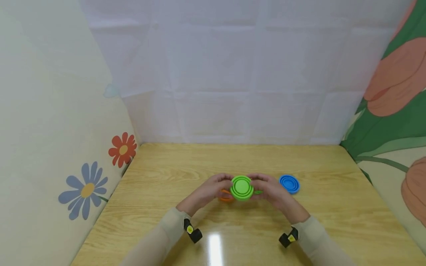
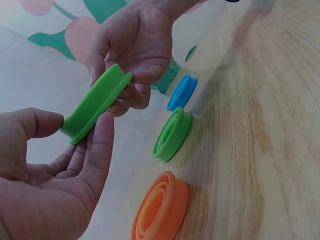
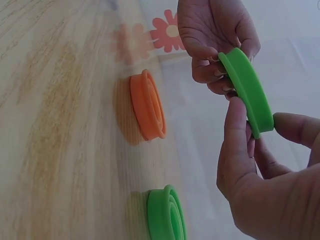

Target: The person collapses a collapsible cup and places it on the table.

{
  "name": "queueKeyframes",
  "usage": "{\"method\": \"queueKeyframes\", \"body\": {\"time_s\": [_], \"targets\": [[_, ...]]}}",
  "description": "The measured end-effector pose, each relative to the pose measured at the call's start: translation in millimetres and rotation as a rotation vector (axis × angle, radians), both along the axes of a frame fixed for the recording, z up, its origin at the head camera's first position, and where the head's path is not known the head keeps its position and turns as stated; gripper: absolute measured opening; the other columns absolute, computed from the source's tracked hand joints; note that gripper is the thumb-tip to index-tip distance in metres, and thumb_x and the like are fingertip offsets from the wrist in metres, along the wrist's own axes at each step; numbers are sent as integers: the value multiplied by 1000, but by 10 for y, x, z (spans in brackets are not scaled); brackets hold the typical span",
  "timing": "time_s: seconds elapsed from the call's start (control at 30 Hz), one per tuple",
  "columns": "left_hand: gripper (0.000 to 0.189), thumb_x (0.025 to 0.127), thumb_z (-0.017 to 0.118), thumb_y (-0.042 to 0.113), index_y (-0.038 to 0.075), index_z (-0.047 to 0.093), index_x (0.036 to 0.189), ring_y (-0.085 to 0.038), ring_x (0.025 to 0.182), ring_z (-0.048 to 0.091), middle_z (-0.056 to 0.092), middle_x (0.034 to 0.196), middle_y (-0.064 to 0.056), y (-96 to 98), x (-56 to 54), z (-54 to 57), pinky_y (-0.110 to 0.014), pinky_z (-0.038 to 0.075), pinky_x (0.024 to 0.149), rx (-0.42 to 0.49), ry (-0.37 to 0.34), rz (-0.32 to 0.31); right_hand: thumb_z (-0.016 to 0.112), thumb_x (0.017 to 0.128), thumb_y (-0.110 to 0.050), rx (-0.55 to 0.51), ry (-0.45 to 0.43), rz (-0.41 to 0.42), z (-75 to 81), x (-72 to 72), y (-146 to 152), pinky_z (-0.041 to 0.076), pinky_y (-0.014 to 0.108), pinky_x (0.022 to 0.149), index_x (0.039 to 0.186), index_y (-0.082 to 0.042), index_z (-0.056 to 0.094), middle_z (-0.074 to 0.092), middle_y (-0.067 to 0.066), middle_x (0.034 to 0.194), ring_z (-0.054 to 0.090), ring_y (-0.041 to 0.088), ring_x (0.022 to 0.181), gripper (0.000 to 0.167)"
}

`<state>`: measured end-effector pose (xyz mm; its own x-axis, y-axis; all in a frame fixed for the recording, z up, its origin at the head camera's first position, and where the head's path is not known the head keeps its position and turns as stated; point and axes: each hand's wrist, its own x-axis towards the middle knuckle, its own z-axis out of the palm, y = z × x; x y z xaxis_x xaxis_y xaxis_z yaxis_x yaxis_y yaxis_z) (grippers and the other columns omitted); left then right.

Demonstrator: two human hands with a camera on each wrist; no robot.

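A bright green collapsible cup [image 1: 242,187], folded flat into concentric rings, is held up above the table between both hands. My left hand [image 1: 213,188] pinches its left rim, the thumb on one face and fingers on the other, as the left wrist view shows. On the opposite rim my right hand [image 1: 272,191] pinches it the same way. Beneath the hands an orange folded cup [image 3: 147,106] and a second green folded cup [image 2: 172,135] lie on the table, both mostly covered in the head view. A blue folded cup [image 1: 289,184] lies just right of my right hand.
The wood-grain table [image 1: 173,166] ends at a white cloth backdrop [image 1: 213,74]. Flower-printed cloths stand at the left [image 1: 43,111] and right [image 1: 392,140] sides. Light glares off the table's near part.
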<state>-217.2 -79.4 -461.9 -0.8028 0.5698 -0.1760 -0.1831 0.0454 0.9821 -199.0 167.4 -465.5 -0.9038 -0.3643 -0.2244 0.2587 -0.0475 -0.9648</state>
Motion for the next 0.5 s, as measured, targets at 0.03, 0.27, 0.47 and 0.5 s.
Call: {"method": "queueKeyframes", "body": {"time_s": [0.03, 0.27, 0.47, 0.5], "targets": [[40, 101, 53, 11, -11, 48, 133, -18, 97, 65, 60, 116, -14, 0, -7, 2, -40, 60, 89, -2, 4, 1, 61, 99, -15, 3, -8, -6, 5, -10, 0, 56, 54, 94, 140, 2, 52, 64, 8, 115, 63, 20, 97, 45], [38, 100, 58, 10, -3, 51, 135, -18, 99, 64, 60, 116, -14, -12, -63, 35, -46, 58, 92, -49, 92, 24, 62, 100, -19, 2, -20, -25, 27, -69, 15, 52, 57, 100, 137, 3, 54, 66, 6, 112, 64, 20, 97, 44], [35, 97, 63, 4, -2, 53, 130, -18, 99, 62, 61, 115, -14, 13, -112, 130, -51, 56, 94, -61, 237, 62, 57, 104, -22, -70, -45, -30, 69, -159, 80, 52, 54, 101, 130, 0, 56, 64, 5, 108, 66, 23, 99, 34], [35, 95, 64, 4, -1, 55, 129, -18, 99, 61, 62, 114, -14, 15, -120, 139, -48, 56, 94, -82, 280, 69, 57, 104, -23, -76, -55, -35, 77, -174, 90, 53, 52, 100, 128, -1, 57, 64, 5, 107, 66, 23, 99, 32]]}}
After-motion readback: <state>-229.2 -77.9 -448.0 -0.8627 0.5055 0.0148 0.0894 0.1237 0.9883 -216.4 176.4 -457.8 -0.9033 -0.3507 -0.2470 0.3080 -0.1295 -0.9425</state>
